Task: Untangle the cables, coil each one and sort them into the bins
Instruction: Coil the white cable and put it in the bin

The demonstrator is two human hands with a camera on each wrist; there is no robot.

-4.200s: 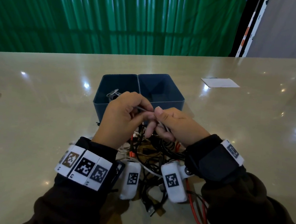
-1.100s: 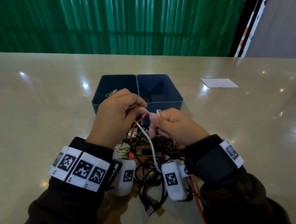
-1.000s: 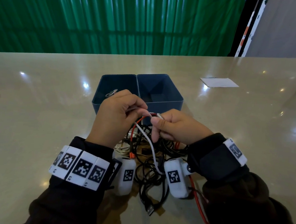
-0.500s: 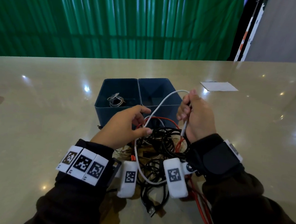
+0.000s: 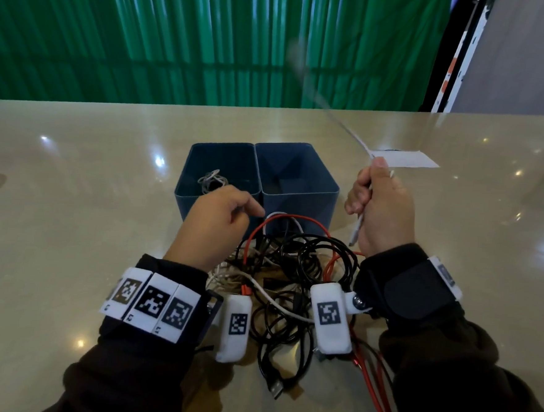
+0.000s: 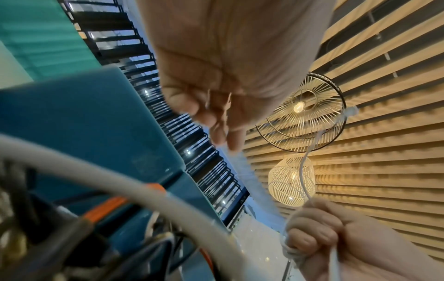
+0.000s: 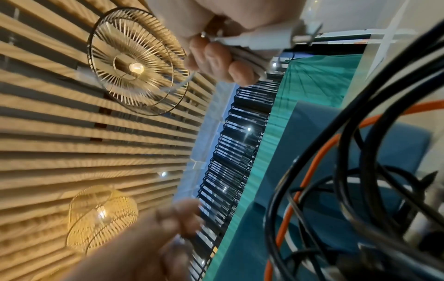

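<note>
The white cable (image 5: 358, 228) runs up through the right hand (image 5: 381, 210), whose curled fingers clamp it, its free end blurred above. The tangle (image 5: 292, 265) lies on the counter (image 5: 70, 224) between both hands, before the bins (image 5: 296, 204). The left hand (image 5: 216, 223) hovers beside the tangle, loosely curled, holding nothing.

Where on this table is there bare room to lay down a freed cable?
Bare table lies left of the bins, and right of them short of the paper slip. It is crowded between the hands, where the cable tangle lies.
</note>
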